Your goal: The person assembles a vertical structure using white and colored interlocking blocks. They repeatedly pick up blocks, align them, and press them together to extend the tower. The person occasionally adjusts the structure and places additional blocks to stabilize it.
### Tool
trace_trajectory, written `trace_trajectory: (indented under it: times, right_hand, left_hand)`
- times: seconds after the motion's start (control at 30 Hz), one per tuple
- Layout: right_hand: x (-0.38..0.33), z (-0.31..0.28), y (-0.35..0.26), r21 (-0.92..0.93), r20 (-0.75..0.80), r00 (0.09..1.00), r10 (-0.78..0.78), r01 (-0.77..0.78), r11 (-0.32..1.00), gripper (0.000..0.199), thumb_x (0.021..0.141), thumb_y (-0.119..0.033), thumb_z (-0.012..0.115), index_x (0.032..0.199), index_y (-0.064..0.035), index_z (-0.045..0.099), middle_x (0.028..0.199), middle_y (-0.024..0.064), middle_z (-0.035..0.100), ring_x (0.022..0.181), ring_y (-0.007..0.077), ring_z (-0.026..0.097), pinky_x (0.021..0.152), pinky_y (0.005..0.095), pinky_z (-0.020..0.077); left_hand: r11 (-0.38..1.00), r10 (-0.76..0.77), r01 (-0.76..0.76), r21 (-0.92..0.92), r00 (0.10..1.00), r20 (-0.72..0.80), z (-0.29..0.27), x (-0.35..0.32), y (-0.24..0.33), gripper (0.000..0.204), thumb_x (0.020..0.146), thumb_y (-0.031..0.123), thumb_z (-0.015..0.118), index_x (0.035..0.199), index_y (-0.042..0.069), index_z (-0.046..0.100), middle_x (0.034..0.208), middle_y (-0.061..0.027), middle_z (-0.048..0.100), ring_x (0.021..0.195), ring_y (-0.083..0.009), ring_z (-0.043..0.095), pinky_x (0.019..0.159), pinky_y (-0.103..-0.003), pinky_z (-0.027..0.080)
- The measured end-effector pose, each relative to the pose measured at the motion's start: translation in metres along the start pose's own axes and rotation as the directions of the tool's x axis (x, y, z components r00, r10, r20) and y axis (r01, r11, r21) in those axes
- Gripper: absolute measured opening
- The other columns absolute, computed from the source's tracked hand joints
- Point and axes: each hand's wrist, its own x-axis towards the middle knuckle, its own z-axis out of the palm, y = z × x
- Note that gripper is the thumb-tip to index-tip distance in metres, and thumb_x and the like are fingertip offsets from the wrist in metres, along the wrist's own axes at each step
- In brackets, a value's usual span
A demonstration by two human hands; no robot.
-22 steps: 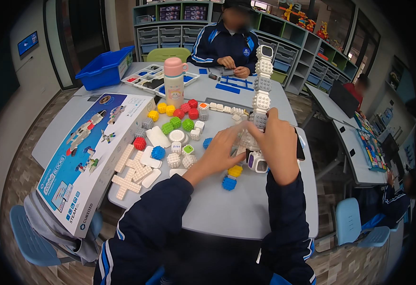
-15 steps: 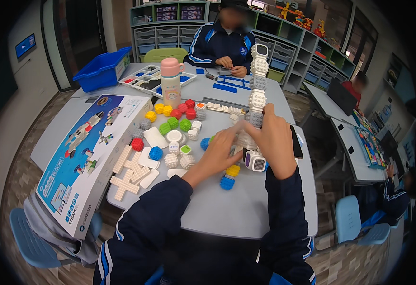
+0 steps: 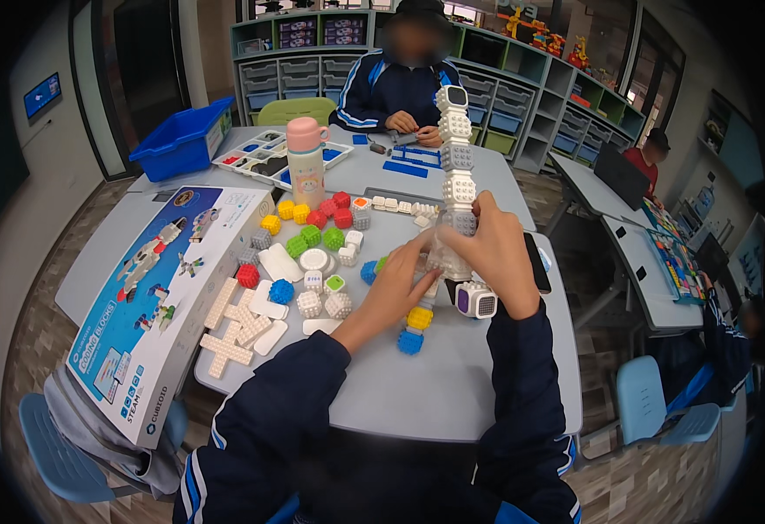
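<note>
A tall tower of white and grey studded cube blocks (image 3: 458,157) stands upright in front of me, topped by a white cube with a dark face. My right hand (image 3: 503,253) is closed round the tower's lower part from the right. From the left, my left hand (image 3: 393,286) holds a pale translucent block (image 3: 446,253) at its base, partly hidden by my fingers. A white cube with a purple side and dark grid face (image 3: 476,300) juts out low beside my right hand. Below my left hand, a yellow block (image 3: 418,318) and a blue block (image 3: 410,341) extend toward me.
Loose red, yellow, green and grey cubes (image 3: 311,236) lie left of my hands, with white studded plates (image 3: 228,341). A pink-lidded bottle (image 3: 306,175), parts tray (image 3: 269,159), blue bin (image 3: 182,144) and large box (image 3: 151,297) stand beyond. Opposite, a person (image 3: 397,92) handles small parts.
The tower has shifted a little left, while the purple-sided cube has moved slightly right. Both hands keep their hold. The whole view has shifted slightly.
</note>
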Motion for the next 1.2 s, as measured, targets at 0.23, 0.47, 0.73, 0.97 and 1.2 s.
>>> trace_trajectory:
  times: [0.23, 0.47, 0.73, 0.97, 1.2]
  right_hand:
    - [0.003, -0.004, 0.001, 0.056, 0.063, 0.996, 0.061, -0.065, 0.996, 0.052, 0.072, -0.032, 0.076, 0.097, 0.0092, 0.057, 0.076, 0.0314, 0.065, 0.075, 0.0444, 0.069, 0.069, 0.0436, 0.0534]
    - [0.004, -0.005, 0.003, 0.075, 0.087, 0.992, 0.092, -0.098, 0.992, 0.049, 0.073, -0.032, 0.075, 0.095, 0.0078, 0.056, 0.075, 0.0303, 0.064, 0.072, 0.0435, 0.068, 0.068, 0.0433, 0.0526]
    - [0.004, -0.005, 0.005, 0.185, 0.092, 0.993, 0.073, -0.089, 0.979, 0.047, 0.075, -0.031, 0.074, 0.094, 0.0086, 0.056, 0.076, 0.0290, 0.064, 0.071, 0.0423, 0.067, 0.067, 0.0428, 0.0509]
    - [0.004, -0.007, 0.007, 0.211, 0.150, 0.980, 0.134, -0.164, 0.964, 0.047, 0.075, -0.031, 0.074, 0.092, 0.0092, 0.057, 0.077, 0.0294, 0.063, 0.070, 0.0409, 0.064, 0.068, 0.0422, 0.0508]
    - [0.009, -0.025, -0.006, 0.466, 0.348, 0.906, 0.241, -0.390, 0.794, 0.038, 0.080, -0.024, 0.072, 0.108, 0.0021, 0.065, 0.069, 0.0060, 0.066, 0.056, 0.0056, 0.054, 0.048, 0.0234, 0.0384]
  left_hand:
    - [0.999, -0.021, 0.022, -0.027, 0.999, 0.027, 0.000, 0.001, 0.001, 0.062, 0.095, 0.018, 0.066, 0.148, 0.002, 0.037, 0.126, -0.0214, 0.058, 0.117, -0.0369, 0.057, 0.101, -0.044, 0.043]
    - [1.000, -0.008, 0.008, -0.012, 0.999, 0.037, 0.000, 0.002, 0.000, 0.061, 0.095, 0.018, 0.064, 0.147, 0.001, 0.037, 0.120, -0.0208, 0.057, 0.112, -0.0378, 0.056, 0.098, -0.045, 0.043]
    - [0.999, -0.038, 0.039, -0.010, 0.998, 0.059, -0.002, 0.002, -0.001, 0.062, 0.094, 0.018, 0.067, 0.147, 0.004, 0.038, 0.128, -0.0204, 0.058, 0.119, -0.0338, 0.058, 0.101, -0.042, 0.045]
    - [0.998, -0.059, 0.060, -0.015, 0.996, 0.064, -0.001, 0.001, -0.001, 0.061, 0.095, 0.018, 0.067, 0.147, 0.004, 0.039, 0.129, -0.0200, 0.058, 0.120, -0.0340, 0.058, 0.101, -0.043, 0.045]
    - [0.993, -0.080, 0.084, -0.079, 0.995, 0.054, -0.002, 0.002, -0.004, 0.061, 0.094, 0.017, 0.067, 0.146, 0.002, 0.039, 0.130, -0.0213, 0.058, 0.122, -0.0329, 0.059, 0.102, -0.041, 0.046]
